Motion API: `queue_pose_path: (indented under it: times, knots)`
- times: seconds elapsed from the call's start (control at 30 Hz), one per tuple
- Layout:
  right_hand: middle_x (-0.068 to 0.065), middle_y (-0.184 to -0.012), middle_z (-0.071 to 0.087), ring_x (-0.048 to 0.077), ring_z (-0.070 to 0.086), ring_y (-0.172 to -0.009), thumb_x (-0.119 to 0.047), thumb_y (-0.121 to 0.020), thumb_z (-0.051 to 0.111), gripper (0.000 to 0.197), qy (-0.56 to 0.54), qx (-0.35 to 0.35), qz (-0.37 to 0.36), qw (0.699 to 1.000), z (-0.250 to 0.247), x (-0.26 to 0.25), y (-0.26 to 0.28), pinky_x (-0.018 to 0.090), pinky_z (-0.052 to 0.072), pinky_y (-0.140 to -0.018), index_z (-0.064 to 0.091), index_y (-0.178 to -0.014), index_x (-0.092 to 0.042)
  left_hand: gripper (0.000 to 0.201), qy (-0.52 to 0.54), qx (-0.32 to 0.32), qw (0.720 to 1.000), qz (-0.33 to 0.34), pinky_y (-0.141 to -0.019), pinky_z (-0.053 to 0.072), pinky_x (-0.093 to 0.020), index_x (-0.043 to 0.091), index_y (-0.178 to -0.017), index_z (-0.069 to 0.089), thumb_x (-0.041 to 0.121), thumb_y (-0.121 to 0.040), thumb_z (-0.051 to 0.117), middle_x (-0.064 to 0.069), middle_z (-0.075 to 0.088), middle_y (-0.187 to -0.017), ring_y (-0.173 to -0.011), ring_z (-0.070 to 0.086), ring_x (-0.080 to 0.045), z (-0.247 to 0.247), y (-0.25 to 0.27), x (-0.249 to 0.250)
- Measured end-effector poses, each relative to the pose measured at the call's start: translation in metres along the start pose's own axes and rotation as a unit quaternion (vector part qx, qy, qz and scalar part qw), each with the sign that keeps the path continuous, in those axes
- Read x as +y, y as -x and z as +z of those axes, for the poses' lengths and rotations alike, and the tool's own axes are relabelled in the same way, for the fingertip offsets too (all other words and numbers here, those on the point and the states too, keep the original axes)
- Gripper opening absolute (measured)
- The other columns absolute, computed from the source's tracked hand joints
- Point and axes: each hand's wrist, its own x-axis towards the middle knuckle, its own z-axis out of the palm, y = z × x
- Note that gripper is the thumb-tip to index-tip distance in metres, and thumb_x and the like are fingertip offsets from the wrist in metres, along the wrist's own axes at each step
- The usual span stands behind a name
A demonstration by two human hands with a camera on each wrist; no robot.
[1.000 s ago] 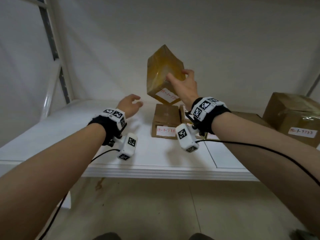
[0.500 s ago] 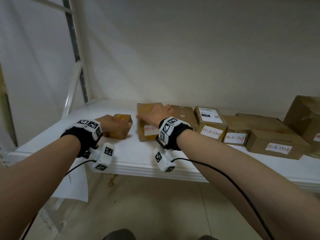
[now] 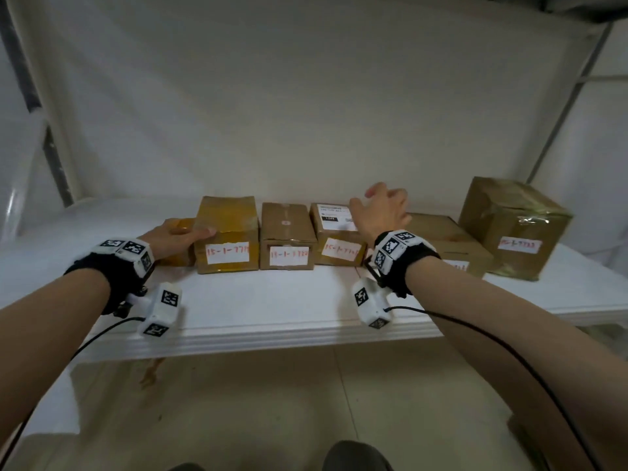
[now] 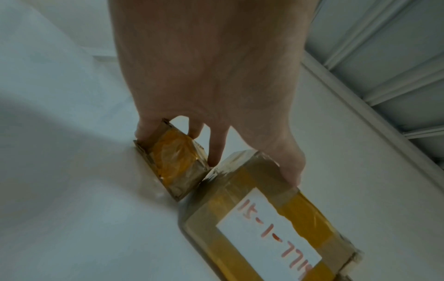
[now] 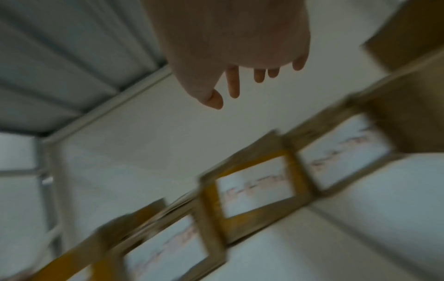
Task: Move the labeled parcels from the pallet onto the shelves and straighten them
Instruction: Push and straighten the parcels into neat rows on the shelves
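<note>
Parcels (image 3: 287, 236) line white shelf (image 3: 272, 307) — left fingers (image 4: 217, 150) holding small parcel (image 4: 175, 163), right fingers (image 5: 233, 81) spread.

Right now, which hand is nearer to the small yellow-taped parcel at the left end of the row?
Left. The left hand rests on the small yellow-taped parcel, fingers down around it. The right hand hangs open above the parcels further right, several boxes away.
</note>
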Motion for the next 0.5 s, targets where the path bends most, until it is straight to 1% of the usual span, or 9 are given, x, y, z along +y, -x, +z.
queue_pose_path:
  times: [0.07, 0.13, 0.2, 0.27, 0.3, 0.33, 0.4, 0.43, 0.5]
  knots:
    - [0.014, -0.138, 0.036, 0.035, 0.036, -0.127, -0.040, -0.086, 0.062, 0.041, 0.003, 0.050, 0.124, 0.991, -0.019, 0.040, -0.011, 0.047, 0.030, -0.106, 0.055, -0.120, -0.017, 0.096, -0.005, 0.003, 1.000, -0.009, -0.108, 0.035, -0.042, 0.023, -0.147, 0.041, 0.080, -0.072, 0.060, -0.014, 0.044, -0.150, -0.131, 0.046, -0.037, 0.003, -0.003, 0.002]
    - [0.021, -0.148, 0.031, 0.039, 0.034, -0.133, -0.039, -0.090, 0.060, 0.053, 0.008, 0.061, 0.214, 0.975, -0.034, 0.079, -0.014, 0.049, 0.027, -0.112, 0.050, -0.135, -0.012, 0.098, -0.008, 0.010, 1.000, -0.006, -0.107, 0.035, -0.042, 0.020, -0.147, 0.041, 0.079, -0.072, 0.060, -0.015, 0.044, -0.151, -0.130, 0.047, -0.037, 0.007, -0.003, 0.005]
    - [0.025, -0.151, 0.034, 0.042, 0.036, -0.137, -0.036, -0.096, 0.054, 0.058, -0.022, 0.022, 0.228, 0.973, -0.042, 0.112, -0.014, 0.049, 0.029, -0.114, 0.042, -0.145, -0.006, 0.079, 0.004, 0.024, 1.000, 0.003, -0.104, 0.035, -0.039, 0.015, -0.143, 0.047, 0.065, -0.084, 0.059, -0.017, 0.048, -0.147, -0.117, 0.052, -0.033, 0.012, -0.004, 0.009]
    - [0.027, -0.150, 0.037, 0.042, 0.040, -0.136, -0.034, -0.100, 0.047, 0.054, -0.038, 0.010, 0.238, 0.971, -0.039, 0.135, -0.015, 0.047, 0.032, -0.113, 0.042, -0.145, -0.004, 0.067, 0.004, 0.028, 1.000, 0.008, -0.103, 0.035, -0.038, 0.013, -0.141, 0.050, 0.057, -0.090, 0.056, -0.019, 0.051, -0.144, -0.105, 0.049, -0.028, 0.014, -0.007, 0.012]
    - [0.030, -0.152, 0.032, 0.043, 0.037, -0.138, -0.034, -0.102, 0.042, 0.054, -0.030, 0.018, 0.253, 0.967, -0.036, 0.140, -0.016, 0.047, 0.028, -0.114, 0.040, -0.146, -0.004, 0.070, -0.002, 0.026, 1.000, 0.009, -0.103, 0.035, -0.038, 0.014, -0.142, 0.048, 0.059, -0.089, 0.056, -0.018, 0.050, -0.145, -0.108, 0.050, -0.030, 0.014, -0.008, 0.013]
    - [0.031, -0.155, 0.024, 0.044, 0.031, -0.141, -0.034, -0.103, 0.038, 0.053, -0.026, 0.022, 0.261, 0.965, -0.035, 0.140, -0.016, 0.048, 0.024, -0.116, 0.035, -0.148, -0.004, 0.076, -0.006, 0.022, 1.000, 0.010, -0.105, 0.035, -0.039, 0.017, -0.145, 0.045, 0.064, -0.087, 0.057, -0.017, 0.048, -0.147, -0.117, 0.051, -0.033, 0.014, -0.009, 0.013]
    - [0.029, -0.159, 0.015, 0.041, 0.021, -0.147, -0.029, -0.105, 0.035, 0.053, -0.046, 0.009, 0.257, 0.965, -0.033, 0.133, -0.015, 0.046, 0.018, -0.119, 0.029, -0.151, -0.004, 0.095, -0.012, 0.015, 1.000, 0.003, -0.108, 0.033, -0.042, 0.022, -0.150, 0.037, 0.079, -0.076, 0.057, -0.015, 0.045, -0.150, -0.130, 0.047, -0.037, 0.013, -0.014, 0.010]
    - [0.027, -0.160, 0.015, 0.039, 0.020, -0.148, -0.028, -0.105, 0.036, 0.052, -0.057, 0.003, 0.254, 0.966, -0.032, 0.132, -0.017, 0.044, 0.018, -0.119, 0.030, -0.151, -0.005, 0.103, -0.013, 0.015, 1.000, -0.002, -0.109, 0.033, -0.043, 0.023, -0.151, 0.035, 0.084, -0.070, 0.054, -0.014, 0.044, -0.150, -0.132, 0.045, -0.038, 0.013, -0.017, 0.008]
    - [0.023, -0.158, 0.022, 0.037, 0.030, -0.144, -0.027, -0.104, 0.040, 0.047, -0.065, -0.008, 0.234, 0.970, -0.028, 0.136, -0.021, 0.039, 0.026, -0.115, 0.039, -0.149, -0.012, 0.114, -0.019, 0.016, 1.000, -0.002, -0.111, 0.031, -0.046, 0.025, -0.152, 0.032, 0.091, -0.061, 0.049, -0.014, 0.042, -0.152, -0.134, 0.043, -0.039, 0.015, -0.019, 0.007]
